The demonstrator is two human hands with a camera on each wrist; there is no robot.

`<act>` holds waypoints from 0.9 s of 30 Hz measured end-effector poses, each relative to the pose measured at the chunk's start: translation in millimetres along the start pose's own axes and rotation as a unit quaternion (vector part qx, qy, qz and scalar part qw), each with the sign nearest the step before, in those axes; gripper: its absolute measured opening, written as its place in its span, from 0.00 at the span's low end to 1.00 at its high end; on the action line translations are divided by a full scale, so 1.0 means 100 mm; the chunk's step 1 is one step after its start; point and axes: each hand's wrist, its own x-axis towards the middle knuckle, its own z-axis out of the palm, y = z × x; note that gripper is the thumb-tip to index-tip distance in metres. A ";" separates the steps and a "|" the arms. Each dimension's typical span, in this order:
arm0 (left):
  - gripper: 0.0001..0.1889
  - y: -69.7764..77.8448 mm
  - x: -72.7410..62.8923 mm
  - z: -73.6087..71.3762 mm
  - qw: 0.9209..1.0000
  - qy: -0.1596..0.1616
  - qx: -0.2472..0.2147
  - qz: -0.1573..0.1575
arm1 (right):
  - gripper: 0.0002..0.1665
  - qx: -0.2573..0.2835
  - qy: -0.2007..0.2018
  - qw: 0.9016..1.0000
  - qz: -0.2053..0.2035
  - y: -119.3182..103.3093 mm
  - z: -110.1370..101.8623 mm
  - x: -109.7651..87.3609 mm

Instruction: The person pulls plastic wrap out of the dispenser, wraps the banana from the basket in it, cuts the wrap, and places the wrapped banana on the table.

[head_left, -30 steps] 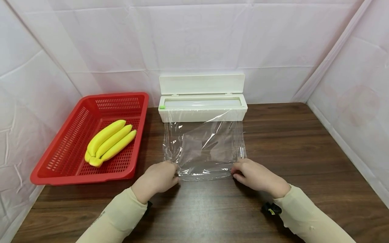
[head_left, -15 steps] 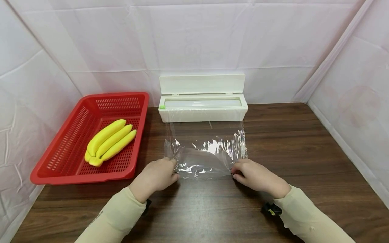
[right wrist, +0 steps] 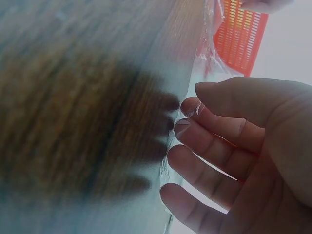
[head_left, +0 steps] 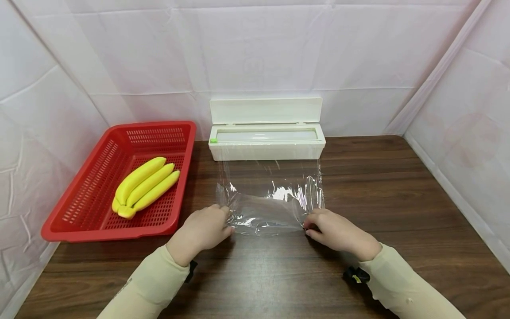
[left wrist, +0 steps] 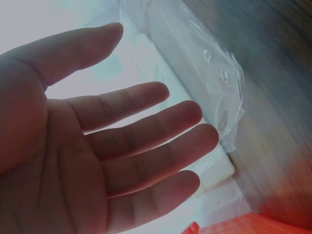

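Note:
A sheet of clear plastic wrap (head_left: 263,208) stretches from the white wrap dispenser (head_left: 267,150) toward me over the dark wooden table. At its near left corner is my left hand (head_left: 205,228); in the left wrist view its fingers (left wrist: 161,141) are straight and spread, the thumb well apart, with nothing pinched between them. My right hand (head_left: 336,230) is at the near right corner. Its fingers (right wrist: 204,139) bend toward the thumb in the right wrist view, and film glints at the index fingertip, where the thumb comes close and appears to pinch it.
The dispenser's lid (head_left: 266,110) stands raised against the white cloth backdrop. A green slider (head_left: 213,140) sits at its left end. To the left, a red plastic basket (head_left: 183,177) holds a bunch of yellow bananas (head_left: 147,186). White cloth walls enclose the table's back and sides.
My left hand has shifted slightly left, away from the film's corner. Creases and reflections across the wrap have changed, and its near edge lies a little farther back. The right hand stays put.

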 end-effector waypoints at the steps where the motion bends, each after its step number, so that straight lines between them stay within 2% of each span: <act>1: 0.15 0.00 0.00 0.00 1.000 0.000 0.001 -0.001 | 0.03 0.001 0.000 1.000 0.001 0.00 0.00 0.00; 7: 0.16 -0.02 -0.01 -0.03 1.000 0.000 0.006 -0.004 | 0.03 0.000 0.003 1.000 -0.001 0.01 0.01 -0.01; 20: 0.16 -0.08 -0.04 -0.11 0.999 0.027 0.017 0.002 | 0.03 -0.002 0.007 1.000 -0.004 0.02 0.03 0.00; 27: 0.18 -0.09 -0.05 -0.13 1.000 0.023 0.016 0.000 | 0.02 -0.002 0.001 1.000 0.002 0.03 0.03 0.01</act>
